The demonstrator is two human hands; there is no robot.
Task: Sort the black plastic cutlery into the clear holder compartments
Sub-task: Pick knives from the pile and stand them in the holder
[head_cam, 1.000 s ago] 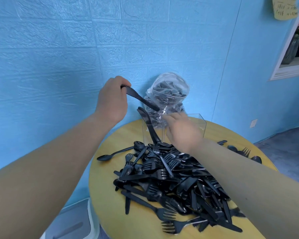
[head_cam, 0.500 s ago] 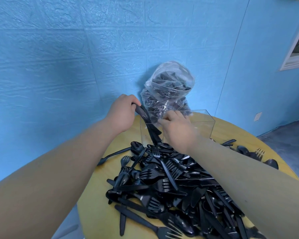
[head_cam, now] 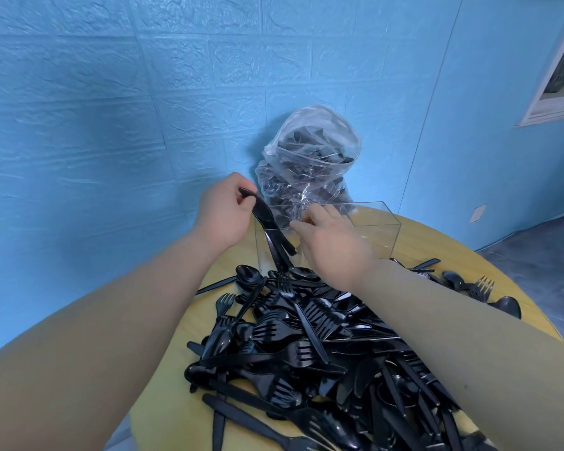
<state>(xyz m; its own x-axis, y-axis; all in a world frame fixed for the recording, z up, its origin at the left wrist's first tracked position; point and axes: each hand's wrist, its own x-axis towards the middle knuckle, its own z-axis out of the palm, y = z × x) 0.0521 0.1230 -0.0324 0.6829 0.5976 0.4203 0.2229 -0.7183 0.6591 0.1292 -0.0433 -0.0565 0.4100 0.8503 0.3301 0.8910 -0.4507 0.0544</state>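
A clear holder (head_cam: 376,227) stands at the far side of the round yellow table (head_cam: 173,372). My left hand (head_cam: 223,214) pinches the handle end of a black knife (head_cam: 271,229) whose blade reaches down into the holder's left compartment, beside another black knife standing there. My right hand (head_cam: 332,245) rests on the holder's front rim near the middle, fingers bent over the edge. A big heap of black forks, spoons and knives (head_cam: 323,346) covers the table in front of the holder, under my right forearm.
A clear plastic bag (head_cam: 310,157) with more black cutlery leans on the blue wall behind the holder. A few loose forks and spoons (head_cam: 482,288) lie right of the holder. The table's left edge drops off near my left forearm.
My left hand has come down from above with the knife and lowered its blade into the left compartment. My right hand stayed at the holder's rim. The camera moved closer.
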